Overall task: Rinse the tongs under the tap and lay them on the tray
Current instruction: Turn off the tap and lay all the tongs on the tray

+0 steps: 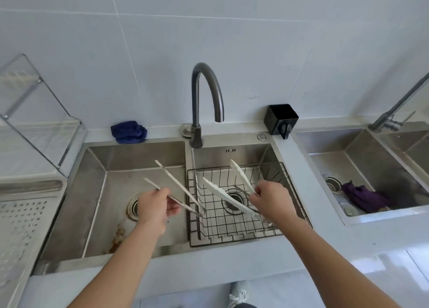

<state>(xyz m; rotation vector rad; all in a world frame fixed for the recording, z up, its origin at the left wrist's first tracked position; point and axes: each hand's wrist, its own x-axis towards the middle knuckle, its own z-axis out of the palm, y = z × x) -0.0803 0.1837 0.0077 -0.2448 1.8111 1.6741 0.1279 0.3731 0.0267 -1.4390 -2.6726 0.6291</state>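
Note:
My left hand (pixel 156 205) grips slim steel tongs (pixel 173 183) over the divider of the double sink, their serrated tips spread and pointing up and to the left. My right hand (pixel 270 197) holds a second pair, white-tipped tongs (pixel 222 192), above the wire basket (pixel 234 224) in the right basin. The dark curved tap (pixel 204 98) stands behind both, and no water shows at its spout. A perforated metal tray (pixel 21 219) lies on the counter at the far left, blurred.
The left basin (pixel 111 191) has a drain and brown stains. A blue cloth (pixel 128 131) and a black holder (pixel 281 121) sit on the back ledge. A clear rack (pixel 34 112) stands left. A second sink (pixel 362 175) at right holds a purple cloth (pixel 364 196).

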